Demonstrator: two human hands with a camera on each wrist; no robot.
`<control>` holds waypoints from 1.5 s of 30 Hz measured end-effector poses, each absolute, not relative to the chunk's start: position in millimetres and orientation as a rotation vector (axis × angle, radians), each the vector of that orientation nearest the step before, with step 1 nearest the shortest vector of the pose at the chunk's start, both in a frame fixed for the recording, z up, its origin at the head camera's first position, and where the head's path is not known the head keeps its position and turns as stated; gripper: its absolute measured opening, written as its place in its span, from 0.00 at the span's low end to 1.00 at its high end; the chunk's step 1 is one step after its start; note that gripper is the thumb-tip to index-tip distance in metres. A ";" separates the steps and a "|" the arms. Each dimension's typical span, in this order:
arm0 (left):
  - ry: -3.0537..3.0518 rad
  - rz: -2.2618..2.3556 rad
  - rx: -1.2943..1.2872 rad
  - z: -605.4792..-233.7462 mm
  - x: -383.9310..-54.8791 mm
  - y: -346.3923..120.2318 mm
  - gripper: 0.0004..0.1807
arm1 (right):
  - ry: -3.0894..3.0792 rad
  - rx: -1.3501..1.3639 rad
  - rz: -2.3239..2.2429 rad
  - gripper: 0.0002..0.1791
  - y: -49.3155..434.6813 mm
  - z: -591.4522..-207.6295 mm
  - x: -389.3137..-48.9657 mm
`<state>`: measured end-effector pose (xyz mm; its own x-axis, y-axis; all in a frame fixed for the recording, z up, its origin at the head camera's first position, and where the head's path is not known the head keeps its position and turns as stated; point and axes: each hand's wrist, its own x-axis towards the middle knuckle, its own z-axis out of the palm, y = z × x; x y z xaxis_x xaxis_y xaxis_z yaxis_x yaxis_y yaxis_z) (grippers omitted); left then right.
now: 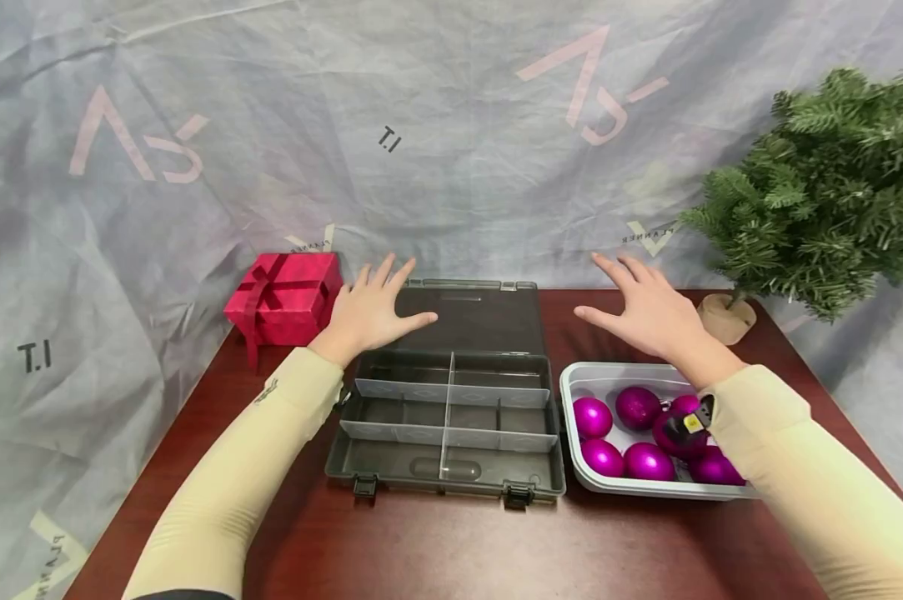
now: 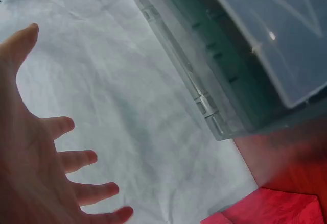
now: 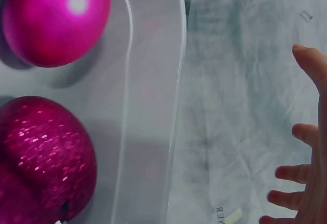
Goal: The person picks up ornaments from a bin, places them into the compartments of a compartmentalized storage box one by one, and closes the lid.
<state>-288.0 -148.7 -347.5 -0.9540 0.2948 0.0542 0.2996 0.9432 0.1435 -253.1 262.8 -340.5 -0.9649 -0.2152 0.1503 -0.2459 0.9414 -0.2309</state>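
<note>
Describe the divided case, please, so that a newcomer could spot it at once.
On the brown table, between the red gift box and the white tub of magenta balls, lies an open grey case. Only it shows pale dividers inside.

Baubles (image 1: 649, 461) in tray (image 1: 661, 488), right of organizer (image 1: 489, 415)

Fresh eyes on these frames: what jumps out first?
Probably the shiny magenta balls in the white tub, right of the open, divided case. Next, the bright red gift box at the table's back left, and the bushy green tree at back right.
</note>
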 end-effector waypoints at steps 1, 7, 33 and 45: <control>-3.050 -0.238 -0.489 -347.4 -284.8 -150.2 0.57 | -2.965 0.353 0.398 0.53 263.4 -339.8 -248.8; -2.891 -0.464 -0.637 -348.5 -263.2 -161.3 0.52 | -2.919 0.405 0.515 0.49 267.4 -340.0 -222.2; -2.404 -2.192 -0.259 -423.2 -195.3 -249.6 0.29 | -2.943 0.926 1.333 0.25 276.3 -384.1 -172.7; -2.475 -2.590 -0.182 -442.7 -206.2 -260.3 0.38 | -3.038 1.015 1.060 0.27 262.0 -398.5 -179.9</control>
